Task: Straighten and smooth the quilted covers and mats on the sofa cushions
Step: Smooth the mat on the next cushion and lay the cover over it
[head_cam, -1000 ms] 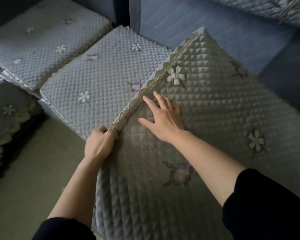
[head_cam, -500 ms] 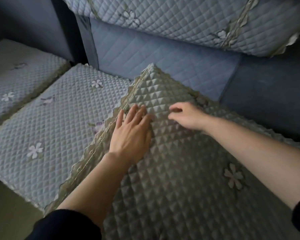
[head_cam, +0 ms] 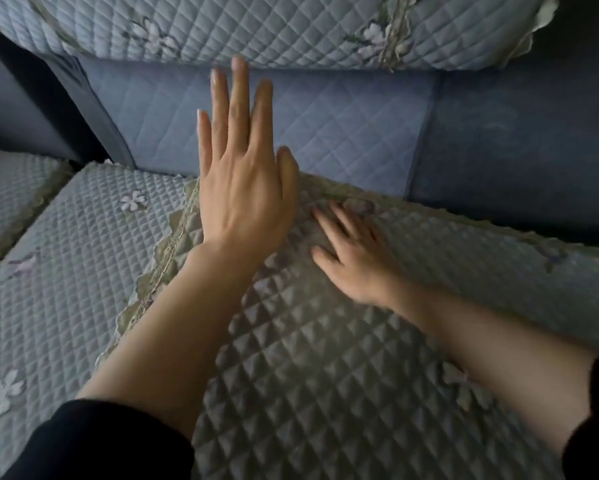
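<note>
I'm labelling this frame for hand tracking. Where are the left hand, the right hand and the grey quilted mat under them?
left hand (head_cam: 242, 206): head view, back of the hand.
right hand (head_cam: 356, 265): head view, back of the hand.
grey quilted mat (head_cam: 325, 382): head view, bare quilted middle.

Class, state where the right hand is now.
Head view, right of centre: the right hand rests open on the grey-green quilted mat, just right of the left hand.

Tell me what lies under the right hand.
The right hand lies flat on the quilted mat. The patch beneath its palm is hidden; wrinkles there cannot be seen.
</note>
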Demonstrator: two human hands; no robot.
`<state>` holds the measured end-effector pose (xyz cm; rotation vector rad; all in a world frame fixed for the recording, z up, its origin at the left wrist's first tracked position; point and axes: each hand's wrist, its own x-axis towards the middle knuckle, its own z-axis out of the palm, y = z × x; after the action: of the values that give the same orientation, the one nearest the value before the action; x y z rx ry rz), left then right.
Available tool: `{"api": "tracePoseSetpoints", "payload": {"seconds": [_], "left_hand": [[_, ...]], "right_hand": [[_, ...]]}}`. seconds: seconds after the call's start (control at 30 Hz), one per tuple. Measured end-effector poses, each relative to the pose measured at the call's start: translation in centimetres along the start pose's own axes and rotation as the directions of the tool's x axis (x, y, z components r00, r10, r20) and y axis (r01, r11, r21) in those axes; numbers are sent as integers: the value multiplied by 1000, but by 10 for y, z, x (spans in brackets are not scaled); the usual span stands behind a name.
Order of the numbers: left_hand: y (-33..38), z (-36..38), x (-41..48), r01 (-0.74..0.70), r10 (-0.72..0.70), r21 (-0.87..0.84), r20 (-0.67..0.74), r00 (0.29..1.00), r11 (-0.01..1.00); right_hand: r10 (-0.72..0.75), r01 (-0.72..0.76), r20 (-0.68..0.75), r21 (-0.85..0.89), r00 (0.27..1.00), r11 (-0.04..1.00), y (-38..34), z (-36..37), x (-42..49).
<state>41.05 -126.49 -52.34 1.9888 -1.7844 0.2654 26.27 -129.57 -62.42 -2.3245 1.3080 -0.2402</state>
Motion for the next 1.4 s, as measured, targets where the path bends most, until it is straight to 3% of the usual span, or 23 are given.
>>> {"api": "tracePoseSetpoints", "payload": {"seconds": [0.03, 0.1, 0.17, 0.2, 0.23, 0.33, 0.4, 0.43, 0.5, 0.6, 0.7, 0.73, 0.8, 0.87, 0.93, 1.0, 1.1, 1.17, 1.2, 1.23, 1.3, 1.33, 1.4], "left_hand": [[-8, 17, -8, 28, -36, 56, 147, 988, 998], [-29, 43, -29, 128, -190, 180, 391, 901, 975], [-40, 48, -36, 184, -267, 214, 471, 841, 959], [-39, 44, -31, 180, -255, 200, 467, 847, 963], [-35, 35, -27, 161, -225, 180, 430, 874, 970], [-12, 6, -4, 87, -92, 53, 104, 990, 995], [6, 2, 1, 34, -35, -14, -67, 997, 999], [10, 6, 0, 28, -29, -13, -65, 997, 1000], [11, 29, -25, 66, -81, 82, 191, 978, 994], [1, 57, -53, 154, -253, 234, 488, 835, 960], [22, 48, -35, 143, -221, 195, 471, 854, 970], [31, 41, -28, 134, -185, 153, 399, 898, 979], [49, 28, -14, 119, -122, 28, 181, 976, 993], [70, 22, -10, 63, -66, -62, -35, 997, 996], [81, 28, -18, 37, -47, -105, -90, 995, 994], [79, 50, -44, 67, -61, -42, 127, 990, 997], [64, 84, -80, 59, -120, 145, 454, 883, 988], [65, 86, -75, 82, -150, 158, 488, 860, 984], [69, 81, -70, 96, -153, 143, 472, 868, 985], [76, 75, -64, 117, -154, 110, 435, 887, 987], [97, 62, -50, 147, -137, -24, 246, 960, 989], [109, 58, -41, 130, -117, -90, 129, 985, 987], [129, 59, -23, 56, -62, -166, -28, 998, 985]], "right_hand": [[59, -58, -5, 133, 998, 989, -3, -18, 9], [170, -76, -219, 380, 961, 922, -12, -62, 26], [234, 82, -517, 517, 824, 852, -21, -90, 29], [241, 162, -618, 522, 748, 837, -18, -90, 25], [193, 173, -644, 460, 740, 871, -12, -78, 19], [2, 5, -335, 22, 942, 1000, 12, 2, -18], [-3, -6, -154, -59, 988, 998, 32, 25, -24], [-8, 6, -127, -16, 992, 1000, 35, 22, -18], [44, -23, -91, 221, 995, 975, 36, 1, -8], [300, -135, -209, 565, 931, 814, 31, -54, 2], [291, 55, -616, 479, 732, 876, 35, -82, -21], [220, 55, -630, 386, 745, 921, 43, -71, -30], [114, -65, -396, 136, 911, 989, 63, -24, -57], [89, -95, -131, -41, 987, 995, 90, 8, -73], [91, -89, -41, 49, 995, 995, 96, -1, -66], [167, -152, -18, 326, 986, 933, 90, -35, -49], [278, -56, -386, 496, 880, 866, 85, -99, -35], [250, 94, -616, 470, 747, 878, 92, -109, -45], [195, 108, -633, 406, 749, 907, 103, -98, -51], [156, 34, -573, 307, 805, 951, 117, -76, -63], [140, -129, -268, 59, 953, 990, 148, -26, -91], [150, -154, -147, -16, 978, 988, 159, -14, -98], [129, -126, -47, 64, 991, 990, 171, -18, -85]]}}
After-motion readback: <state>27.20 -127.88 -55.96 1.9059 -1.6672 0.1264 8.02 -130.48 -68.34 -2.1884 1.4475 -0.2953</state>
